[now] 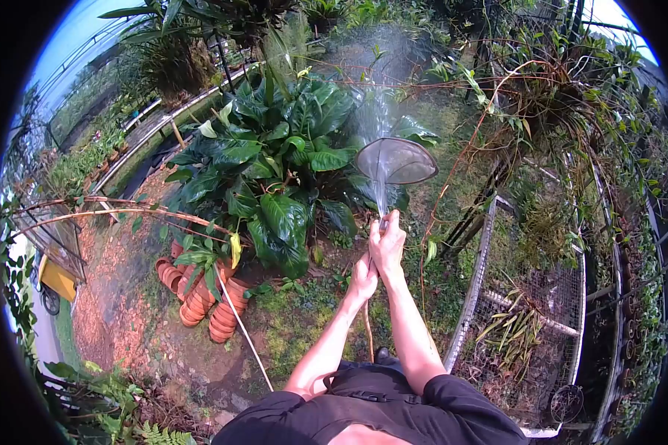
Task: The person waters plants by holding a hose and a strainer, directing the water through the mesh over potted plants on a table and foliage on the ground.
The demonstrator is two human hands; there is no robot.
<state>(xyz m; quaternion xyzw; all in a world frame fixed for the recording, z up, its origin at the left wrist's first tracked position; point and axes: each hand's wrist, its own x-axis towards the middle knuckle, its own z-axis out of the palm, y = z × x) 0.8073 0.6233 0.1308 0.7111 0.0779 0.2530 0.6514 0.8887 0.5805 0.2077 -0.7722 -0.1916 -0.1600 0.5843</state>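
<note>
"Both the left hand (364,277) and the right hand (388,241) on the hose (368,331)?"

"Yes, curled round it and set close together. The right is farther out, nearer the outlet; whether a thumb pinches the opening, I cannot tell."

"And its line?"

"Near to far: the hose hangs on the near side of the left hand, and water (381,194) shoots far, across the rimmed disc (412,165), with the leafy plant (278,211) to the left."
</note>
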